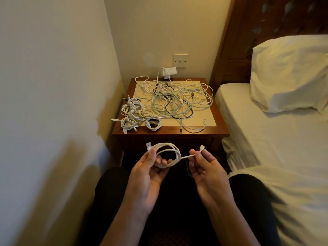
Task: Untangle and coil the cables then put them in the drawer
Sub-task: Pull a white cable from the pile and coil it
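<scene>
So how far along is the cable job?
Done: a few coiled bundles sit on the nightstand, front left corner. In hand: the left hand holds a nearly wound white cable, and the right hand pinches its free end. Left: the big tangle on top. The drawer looks shut, so nothing is stowed.

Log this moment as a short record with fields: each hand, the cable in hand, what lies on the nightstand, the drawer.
left hand: holds the coiled white cable, thumb on the loops near the USB plug
right hand: pinches the cable's free end just behind its small plug
cable in hand: mostly coiled, short straight tail left
coiled bundles: front left of the nightstand top
tangle: white, green and black cables loose on the mat
drawer: below the top, in shadow, looks closed
</scene>
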`<action>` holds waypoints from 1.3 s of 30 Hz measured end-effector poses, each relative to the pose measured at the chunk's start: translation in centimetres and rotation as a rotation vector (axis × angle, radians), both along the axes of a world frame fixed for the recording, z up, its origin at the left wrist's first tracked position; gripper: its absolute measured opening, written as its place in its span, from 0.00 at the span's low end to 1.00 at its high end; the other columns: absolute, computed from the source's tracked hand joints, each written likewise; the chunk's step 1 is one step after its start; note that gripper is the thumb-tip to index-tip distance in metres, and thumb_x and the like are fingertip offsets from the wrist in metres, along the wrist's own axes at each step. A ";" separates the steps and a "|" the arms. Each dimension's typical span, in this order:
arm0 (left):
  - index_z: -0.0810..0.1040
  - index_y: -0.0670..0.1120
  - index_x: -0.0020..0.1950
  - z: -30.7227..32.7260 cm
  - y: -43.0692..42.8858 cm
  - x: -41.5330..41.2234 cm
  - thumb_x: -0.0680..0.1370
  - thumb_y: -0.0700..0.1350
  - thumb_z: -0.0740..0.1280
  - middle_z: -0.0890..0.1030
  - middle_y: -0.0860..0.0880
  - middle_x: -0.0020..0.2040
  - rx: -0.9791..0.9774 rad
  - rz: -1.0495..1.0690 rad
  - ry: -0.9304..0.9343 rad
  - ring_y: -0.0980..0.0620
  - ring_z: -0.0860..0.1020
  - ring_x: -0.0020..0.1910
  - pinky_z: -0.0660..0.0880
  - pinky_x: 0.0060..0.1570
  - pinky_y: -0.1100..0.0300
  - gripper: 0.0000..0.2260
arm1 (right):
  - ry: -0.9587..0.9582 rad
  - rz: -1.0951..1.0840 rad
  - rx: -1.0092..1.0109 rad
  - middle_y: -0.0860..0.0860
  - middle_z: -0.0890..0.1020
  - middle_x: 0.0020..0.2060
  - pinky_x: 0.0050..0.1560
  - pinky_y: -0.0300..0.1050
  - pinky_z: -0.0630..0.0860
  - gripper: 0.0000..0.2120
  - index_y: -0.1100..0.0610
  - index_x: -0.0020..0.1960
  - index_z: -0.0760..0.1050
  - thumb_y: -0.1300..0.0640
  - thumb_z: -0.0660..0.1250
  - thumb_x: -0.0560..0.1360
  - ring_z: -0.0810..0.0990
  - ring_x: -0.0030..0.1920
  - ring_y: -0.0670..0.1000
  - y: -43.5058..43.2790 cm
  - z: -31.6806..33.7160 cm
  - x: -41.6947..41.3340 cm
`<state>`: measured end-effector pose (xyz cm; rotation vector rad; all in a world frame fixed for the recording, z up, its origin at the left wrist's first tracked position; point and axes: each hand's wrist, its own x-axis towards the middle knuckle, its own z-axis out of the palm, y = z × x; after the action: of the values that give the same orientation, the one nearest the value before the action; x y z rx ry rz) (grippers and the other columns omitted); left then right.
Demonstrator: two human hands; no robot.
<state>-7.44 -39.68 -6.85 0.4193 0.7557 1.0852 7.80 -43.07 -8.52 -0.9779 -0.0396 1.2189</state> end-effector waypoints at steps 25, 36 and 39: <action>0.85 0.52 0.57 0.5 -0.8 -0.3 0.81 0.44 0.69 0.87 0.56 0.45 0.396 -0.039 0.714 0.60 0.84 0.44 0.78 0.43 0.68 0.08 | -1.736 0.444 0.279 0.39 0.79 0.49 0.46 0.34 0.80 0.10 0.50 0.58 0.85 0.53 0.70 0.77 0.81 0.48 0.41 -2.8 2.8 0.4; 0.84 0.51 0.61 0.4 -0.9 -0.9 0.79 0.42 0.71 0.87 0.48 0.48 0.390 -0.182 0.644 0.56 0.82 0.40 0.78 0.41 0.65 0.11 | -1.720 0.417 0.101 0.39 0.78 0.49 0.49 0.29 0.76 0.08 0.48 0.56 0.84 0.56 0.73 0.78 0.78 0.52 0.38 -2.6 2.8 0.4; 0.85 0.51 0.60 0.2 -0.8 -1.0 0.79 0.41 0.71 0.86 0.45 0.47 0.361 -0.186 0.600 0.53 0.81 0.40 0.81 0.45 0.58 0.11 | -1.638 0.422 0.102 0.39 0.81 0.50 0.49 0.35 0.80 0.08 0.46 0.56 0.84 0.55 0.73 0.78 0.81 0.50 0.40 -2.6 2.7 0.6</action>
<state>-8.40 -40.44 -6.61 1.1346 1.0208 0.9231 8.44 -45.71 -5.79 -1.6748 -1.6211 0.4503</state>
